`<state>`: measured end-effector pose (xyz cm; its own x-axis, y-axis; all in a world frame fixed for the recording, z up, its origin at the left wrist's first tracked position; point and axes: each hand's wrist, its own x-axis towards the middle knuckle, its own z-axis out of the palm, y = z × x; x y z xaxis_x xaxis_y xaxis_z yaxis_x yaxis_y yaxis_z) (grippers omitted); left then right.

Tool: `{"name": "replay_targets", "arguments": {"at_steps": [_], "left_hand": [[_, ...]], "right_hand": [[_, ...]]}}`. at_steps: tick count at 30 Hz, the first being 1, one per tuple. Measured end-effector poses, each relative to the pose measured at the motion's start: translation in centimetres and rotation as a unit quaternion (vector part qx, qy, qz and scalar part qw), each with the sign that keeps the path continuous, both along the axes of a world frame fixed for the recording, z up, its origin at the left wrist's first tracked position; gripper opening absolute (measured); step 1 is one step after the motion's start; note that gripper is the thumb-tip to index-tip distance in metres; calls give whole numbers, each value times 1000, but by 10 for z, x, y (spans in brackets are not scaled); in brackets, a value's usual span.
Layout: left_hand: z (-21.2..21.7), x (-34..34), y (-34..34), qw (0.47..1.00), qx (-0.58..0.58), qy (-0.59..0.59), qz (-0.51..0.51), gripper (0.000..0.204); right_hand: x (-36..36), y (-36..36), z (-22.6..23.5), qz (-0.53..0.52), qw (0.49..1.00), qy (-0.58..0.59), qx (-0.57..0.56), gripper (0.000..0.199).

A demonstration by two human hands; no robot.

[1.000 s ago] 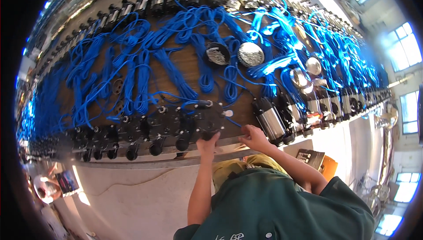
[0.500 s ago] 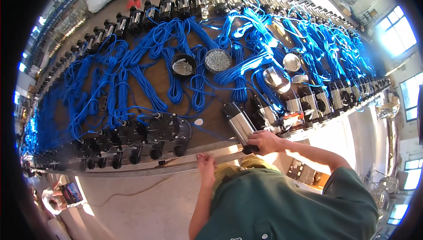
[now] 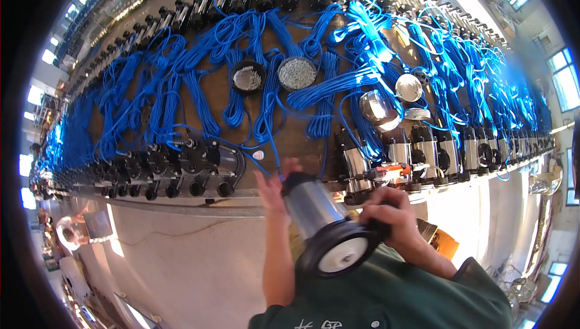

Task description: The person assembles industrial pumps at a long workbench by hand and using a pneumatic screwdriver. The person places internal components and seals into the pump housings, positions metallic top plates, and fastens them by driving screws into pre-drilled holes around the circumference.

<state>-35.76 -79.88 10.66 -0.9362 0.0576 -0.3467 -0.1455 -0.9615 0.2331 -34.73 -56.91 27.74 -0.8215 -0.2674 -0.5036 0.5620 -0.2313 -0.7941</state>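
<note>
A submersible pump (image 3: 315, 209) with a silver cylinder body and black ends is tilted in front of my body, at the table's near edge. A white disc shows in its near black end. My right hand (image 3: 394, 215) is closed round the black elbow-shaped part at that end. Beside the pump's far end, my left hand (image 3: 273, 191) is open with its fingers spread; whether it touches the pump I cannot tell. A blue cable (image 3: 273, 151) runs toward the pump's far end from the table.
Several black pumps (image 3: 193, 163) lie along the near edge at left; silver ones (image 3: 423, 151) stand at right. A red tool (image 3: 389, 172) sits by them. Behind are coiled blue cables (image 3: 202, 105), a bowl of small metal parts (image 3: 296, 74), a dark bowl (image 3: 248, 78) and metal dishes (image 3: 408, 88).
My right hand has lifted the pump off the table edge and brought it left and toward me, turning its end upward. My left hand has risen and opened beside it.
</note>
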Motion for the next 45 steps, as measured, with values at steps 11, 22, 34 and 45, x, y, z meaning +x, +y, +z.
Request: {"name": "replay_targets", "arguments": {"at_steps": [11,22,34,45], "left_hand": [[-123,50,2,872,-397,-268,-98,14],[-113,36,-34,736,-590,-209,-256,26],[-131,3,-32,603,-716,-328,-126,29],[-136,-140,-42,910,-304,-276,64,17]], "right_hand": [[16,25,-57,-250,953,-164,42,17],[-3,-16,-89,-236,945,-216,69,15],[-13,-13,-78,-176,964,-74,184,16],[0,31,-109,-81,964,86,237,14]]}}
